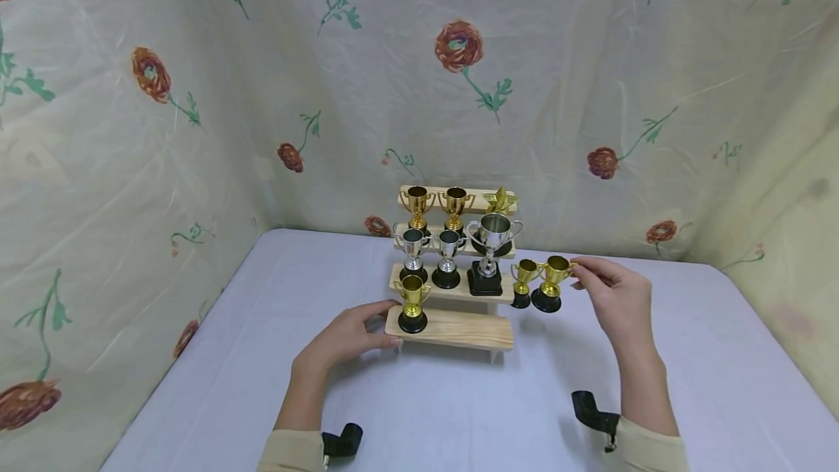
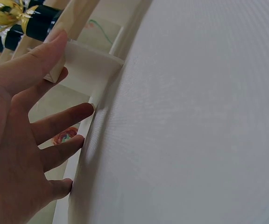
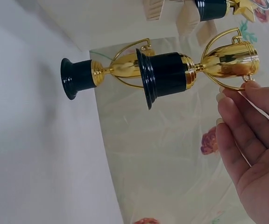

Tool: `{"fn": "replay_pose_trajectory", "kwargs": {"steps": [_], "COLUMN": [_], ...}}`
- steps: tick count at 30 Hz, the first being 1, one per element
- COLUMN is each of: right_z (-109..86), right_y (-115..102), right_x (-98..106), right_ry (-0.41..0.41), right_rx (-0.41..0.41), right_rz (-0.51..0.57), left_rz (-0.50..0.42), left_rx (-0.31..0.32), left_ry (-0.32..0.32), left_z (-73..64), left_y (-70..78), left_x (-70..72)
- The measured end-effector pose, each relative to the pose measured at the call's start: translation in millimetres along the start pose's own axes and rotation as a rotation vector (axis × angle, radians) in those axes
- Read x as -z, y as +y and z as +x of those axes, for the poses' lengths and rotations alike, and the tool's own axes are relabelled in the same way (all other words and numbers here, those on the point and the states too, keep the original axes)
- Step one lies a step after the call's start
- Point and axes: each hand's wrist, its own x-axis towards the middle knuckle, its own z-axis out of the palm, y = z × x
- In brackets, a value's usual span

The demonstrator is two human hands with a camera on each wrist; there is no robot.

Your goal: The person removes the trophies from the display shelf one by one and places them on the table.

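At the end of the lowest wooden step of a tiered display stand (image 1: 459, 330), my left hand (image 1: 350, 333) pinches the board between thumb and index finger. The other fingers are spread in the left wrist view. A small gold trophy cup (image 1: 412, 304) on a black base stands on that step's left part. My right hand (image 1: 616, 297) pinches one handle of another gold trophy cup (image 3: 228, 60), held in the air right of the stand. Beside it, nearer the stand, a further gold trophy cup (image 3: 81, 75) stands upright on the table.
Silver trophy cups (image 1: 448, 250), including a larger one (image 1: 488, 246), stand on the second step. Higher up are gold cups (image 1: 455, 202) and a gold star trophy (image 1: 501, 199). A white cloth covers the table (image 1: 262, 355); flowered fabric (image 1: 524, 93) hangs behind.
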Motion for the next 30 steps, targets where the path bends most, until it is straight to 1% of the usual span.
{"fn": "replay_pose_trajectory", "kwargs": {"steps": [6, 13, 18, 23, 30], "right_z": [0.9, 3.1, 3.6, 4.4, 5.3], "right_y": [3, 7, 12, 19, 24], "right_x": [-1, -4, -6, -9, -13], "right_ry": [-0.003, 0.008, 0.012, -0.004, -0.017], "right_rx": [-0.039, -0.055, -0.078, -0.093, -0.103], "right_rz": [0.01, 0.027, 0.021, 0.02, 0.008], "left_rz": [0.001, -0.01, -0.013, -0.014, -0.011], "left_rx": [0.001, -0.005, -0.005, -0.013, -0.013], "left_ry": [-0.003, -0.008, -0.011, -0.011, -0.008], "left_z": [0.4, 0.6, 0.7, 0.3, 1.6], "left_y": [-1.2, -1.5, -1.2, -2.1, -3.4], "left_x": [-0.5, -0.1, 0.4, 0.4, -0.2]}}
